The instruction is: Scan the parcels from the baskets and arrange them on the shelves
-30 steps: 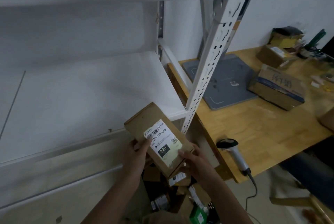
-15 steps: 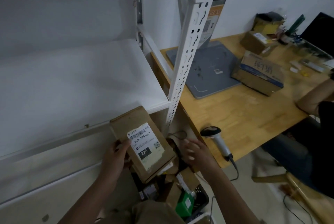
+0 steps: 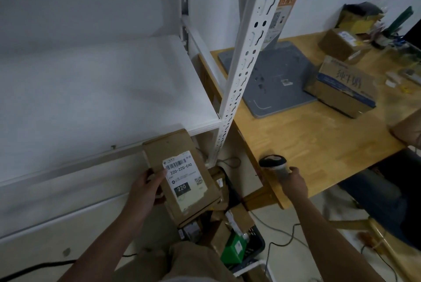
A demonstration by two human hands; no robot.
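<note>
I have the left hand (image 3: 145,187) gripping a flat, rectangular parcel (image 3: 180,151) of matte brown cardboard. Its thumb lies over the edge of the white label (image 3: 185,179), which bears a barcode and a black block reading 220. The parcel sits tilted, just in front of the smooth white shelf (image 3: 102,90) and above the dark plastic basket (image 3: 256,246) of boxes. The right hand (image 3: 295,185) is curled round the rounded handle of the scanner (image 3: 273,162) at the front edge of the grainy wooden tabletop (image 3: 296,136).
</note>
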